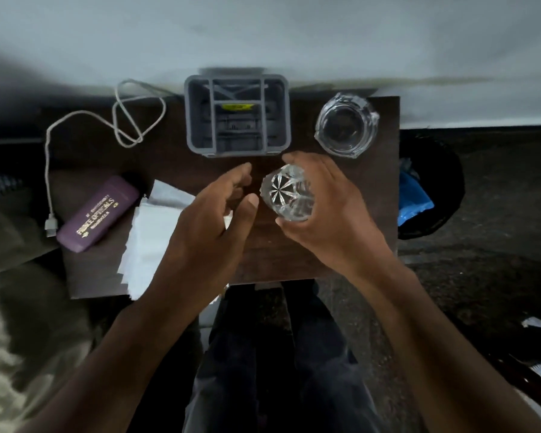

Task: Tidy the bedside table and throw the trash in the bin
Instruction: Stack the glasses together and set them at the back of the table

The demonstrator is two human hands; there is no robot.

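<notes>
My right hand [331,210] grips a cut-glass tumbler [286,193] over the middle of the dark wooden bedside table [341,264]. My left hand [214,218] hovers just left of the glass, fingers loosely curved and holding nothing. White tissue paper [152,239] lies on the table under and left of my left hand. A purple spectacle case [99,212] rests at the left edge. A black bin [431,189] with blue wrapping inside stands on the floor to the right of the table.
A grey compartment organiser [236,117] sits at the table's back centre. A glass ashtray [345,125] stands at the back right. A white USB cable [122,120] loops across the back left. Bedding lies to the left, and a wall rises behind.
</notes>
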